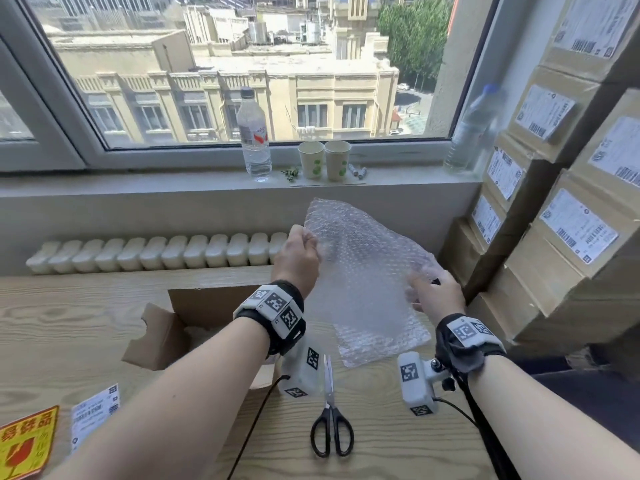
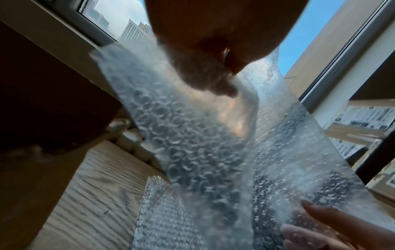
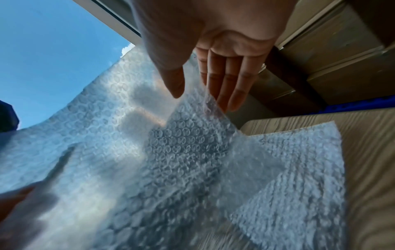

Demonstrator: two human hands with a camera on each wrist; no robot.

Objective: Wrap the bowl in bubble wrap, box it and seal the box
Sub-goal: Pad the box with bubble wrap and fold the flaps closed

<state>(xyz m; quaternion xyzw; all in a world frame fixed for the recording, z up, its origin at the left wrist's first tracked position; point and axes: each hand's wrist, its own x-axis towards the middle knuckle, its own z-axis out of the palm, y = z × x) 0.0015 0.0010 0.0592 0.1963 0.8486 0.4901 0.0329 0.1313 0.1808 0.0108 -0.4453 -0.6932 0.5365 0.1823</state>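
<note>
A clear bubble wrap sheet [image 1: 360, 268] hangs in the air above the wooden table [image 1: 86, 317]. My left hand [image 1: 300, 252] grips its upper left edge, with the fingers curled round the sheet [image 2: 192, 135]. My right hand [image 1: 434, 294] pinches the lower right edge, thumb in front and straight fingers [image 3: 226, 88] behind the sheet [image 3: 128, 135]. A second bubble wrap sheet [image 1: 381, 341] lies flat on the table under the raised one. An open cardboard box [image 1: 194, 317] stands to the left of my left wrist. No bowl shows in any view.
Black-handled scissors [image 1: 331, 427] lie near the table's front, between my forearms. A fragile sticker [image 1: 24, 441] and a shipping label [image 1: 93, 417] lie at the front left. Labelled parcels [image 1: 554, 209] are stacked at the right. A bottle [image 1: 254, 133] and two paper cups [image 1: 325, 161] stand on the sill.
</note>
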